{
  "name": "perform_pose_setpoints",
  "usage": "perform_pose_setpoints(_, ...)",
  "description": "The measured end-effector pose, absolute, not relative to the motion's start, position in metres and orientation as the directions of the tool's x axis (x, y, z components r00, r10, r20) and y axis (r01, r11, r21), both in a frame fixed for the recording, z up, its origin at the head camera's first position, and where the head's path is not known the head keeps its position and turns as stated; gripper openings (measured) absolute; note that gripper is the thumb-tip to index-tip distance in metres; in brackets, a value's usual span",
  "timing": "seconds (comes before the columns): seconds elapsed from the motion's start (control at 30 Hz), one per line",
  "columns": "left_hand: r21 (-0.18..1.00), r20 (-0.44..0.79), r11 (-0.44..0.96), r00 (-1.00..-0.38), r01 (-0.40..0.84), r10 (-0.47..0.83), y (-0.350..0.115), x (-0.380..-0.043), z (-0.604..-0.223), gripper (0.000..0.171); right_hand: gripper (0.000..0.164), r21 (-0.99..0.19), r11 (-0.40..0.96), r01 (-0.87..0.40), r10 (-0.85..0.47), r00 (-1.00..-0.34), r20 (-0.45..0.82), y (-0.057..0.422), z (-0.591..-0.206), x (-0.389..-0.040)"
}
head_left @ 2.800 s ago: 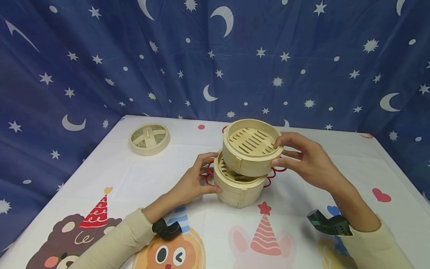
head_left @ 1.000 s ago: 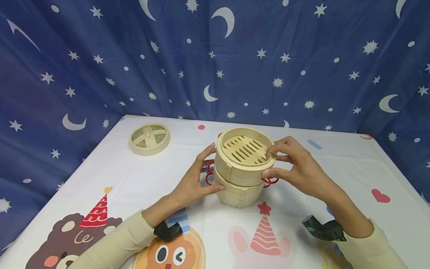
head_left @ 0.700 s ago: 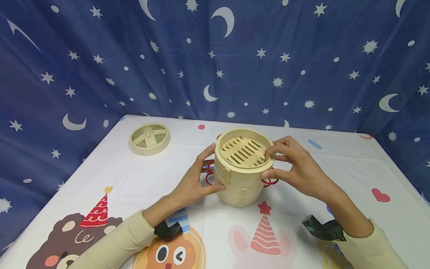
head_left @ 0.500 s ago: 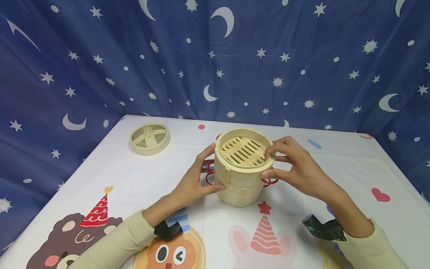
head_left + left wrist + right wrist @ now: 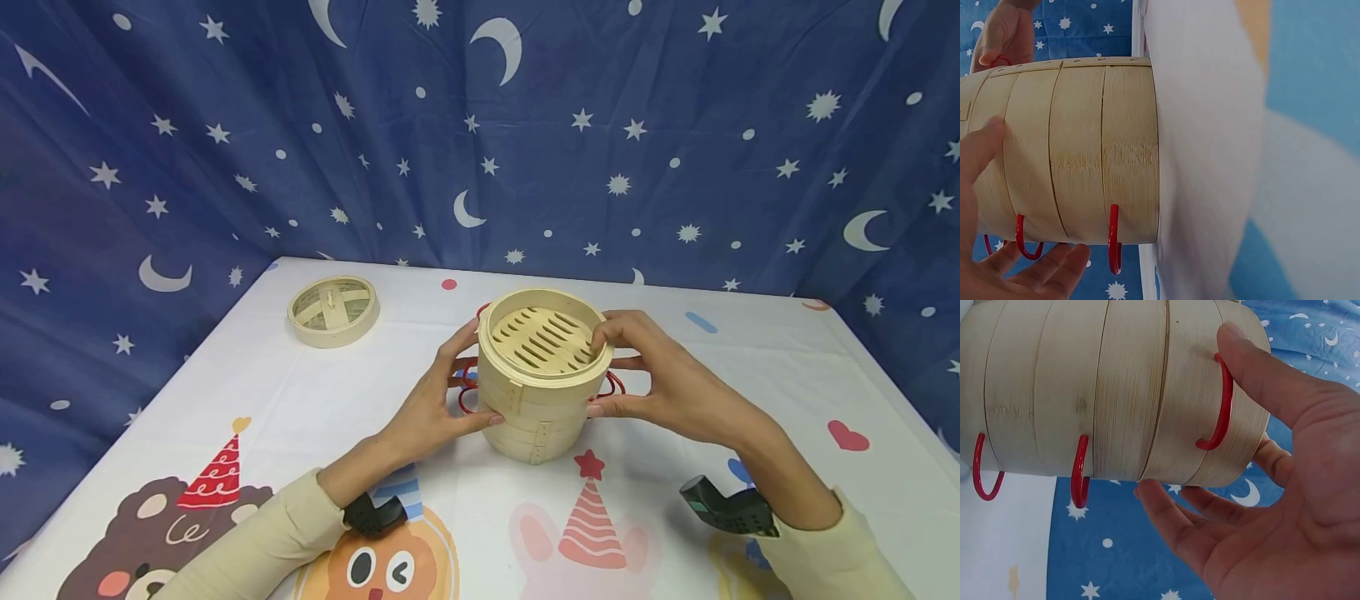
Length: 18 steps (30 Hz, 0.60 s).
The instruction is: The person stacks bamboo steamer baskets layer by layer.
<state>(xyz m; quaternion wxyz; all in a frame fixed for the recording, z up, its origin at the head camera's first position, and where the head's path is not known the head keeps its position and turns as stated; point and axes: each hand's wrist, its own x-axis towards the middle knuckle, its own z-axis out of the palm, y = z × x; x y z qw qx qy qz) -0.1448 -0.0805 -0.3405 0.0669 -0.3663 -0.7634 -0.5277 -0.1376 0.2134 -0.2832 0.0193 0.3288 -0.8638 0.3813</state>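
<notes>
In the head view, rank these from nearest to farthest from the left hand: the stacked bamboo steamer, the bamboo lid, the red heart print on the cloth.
1. Stacked round bamboo steamer: centre, in the grip of the left hand.
2. Round bamboo lid: far left, lying apart.
3. Red heart print: right edge, beyond the right hand.

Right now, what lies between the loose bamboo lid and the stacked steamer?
Head view: only bare printed tablecloth separates the lid from the steamer stack, apart from the left hand at the stack's side.
</notes>
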Motion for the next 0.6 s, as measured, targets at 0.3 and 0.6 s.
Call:
perform_pose_setpoints(0.3,0.754,0.511,0.134,-0.702,0.643,0.497,-0.0808,-0.1474,-0.3412,0.1,0.069,-0.671,0.488,-0.559,-0.568,-0.787,0.242,0.2181,-0.2828,-0.1419)
perform_pose_setpoints(0.6,0.756,0.512,0.122,-0.696,0.643,0.503,-0.0809,-0.1485,-0.3404,0.099,0.071,-0.702,0.487,-0.519,-0.569,-0.799,0.195,0.2206,-0.2822,-0.1436)
